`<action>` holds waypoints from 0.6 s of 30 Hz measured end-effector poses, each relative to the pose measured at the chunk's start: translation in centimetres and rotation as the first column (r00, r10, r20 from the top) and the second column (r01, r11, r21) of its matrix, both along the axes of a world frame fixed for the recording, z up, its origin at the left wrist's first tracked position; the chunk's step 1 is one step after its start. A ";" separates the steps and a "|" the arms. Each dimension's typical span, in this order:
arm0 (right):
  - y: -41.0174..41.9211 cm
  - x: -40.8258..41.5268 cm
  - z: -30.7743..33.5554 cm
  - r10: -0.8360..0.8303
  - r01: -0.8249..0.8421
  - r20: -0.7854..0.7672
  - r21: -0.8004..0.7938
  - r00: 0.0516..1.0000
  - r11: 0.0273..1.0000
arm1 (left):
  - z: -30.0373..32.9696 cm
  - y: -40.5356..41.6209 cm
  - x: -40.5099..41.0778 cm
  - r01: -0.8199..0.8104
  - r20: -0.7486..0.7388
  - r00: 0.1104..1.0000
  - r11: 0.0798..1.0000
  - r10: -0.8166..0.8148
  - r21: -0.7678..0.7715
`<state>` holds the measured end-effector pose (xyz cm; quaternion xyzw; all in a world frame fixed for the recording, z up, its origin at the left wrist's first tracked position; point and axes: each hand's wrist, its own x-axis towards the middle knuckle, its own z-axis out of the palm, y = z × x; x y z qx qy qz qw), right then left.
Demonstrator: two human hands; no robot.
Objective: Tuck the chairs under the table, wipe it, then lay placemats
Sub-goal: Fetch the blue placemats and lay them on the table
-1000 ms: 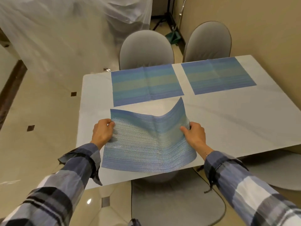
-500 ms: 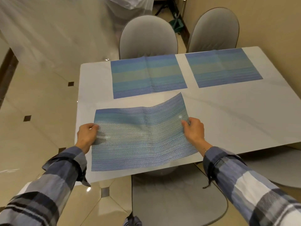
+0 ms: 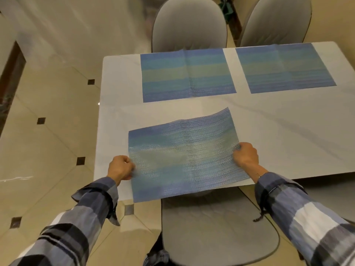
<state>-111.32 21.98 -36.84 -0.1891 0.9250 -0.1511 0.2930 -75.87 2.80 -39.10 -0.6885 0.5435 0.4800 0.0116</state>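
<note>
head view | your left hand (image 3: pixel 120 167) pinches the near placemat (image 3: pixel 185 156) at its 9 o'clock edge | your right hand (image 3: pixel 245 156) grips its 3 o'clock edge (far-right corner lifted) | it overhangs the table (image 3: pixel 288 135) at 6 o'clock | two laid placemats (image 3: pixel 187 73) at 12 o'clock, chairs (image 3: pixel 189 25) behind.
</note>
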 end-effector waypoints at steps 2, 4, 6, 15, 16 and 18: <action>0.5 -0.4 -0.4 -0.014 0.015 -0.040 0.016 0.999 1.000 | -0.3 -0.5 -0.3 -0.012 0.008 1.000 0.999 0.012 -0.040; 0.9 -0.8 -0.9 -0.029 0.031 -0.063 0.028 0.998 0.999 | -0.8 -0.8 -0.8 -0.023 -0.004 1.000 0.998 0.023 -0.055; 1.5 -0.9 -1.5 -0.044 0.048 -0.079 0.043 0.996 0.998 | -1.4 -0.7 -1.3 -0.035 -0.010 0.999 0.997 0.034 -0.064; 2.6 -1.7 -3.4 -0.041 0.050 -0.086 0.108 0.995 0.993 | -3.7 -0.6 -1.0 -0.028 0.059 0.998 0.989 0.036 -0.143; 2.6 -1.8 -3.6 -0.040 0.051 -0.089 0.115 0.995 0.992 | -3.9 -0.6 -1.0 -0.032 0.058 0.997 0.989 0.041 -0.145; 2.8 -1.9 -3.9 -0.043 0.054 -0.094 0.120 0.995 0.991 | -4.2 -0.7 -0.8 -0.035 0.064 0.997 0.988 0.044 -0.148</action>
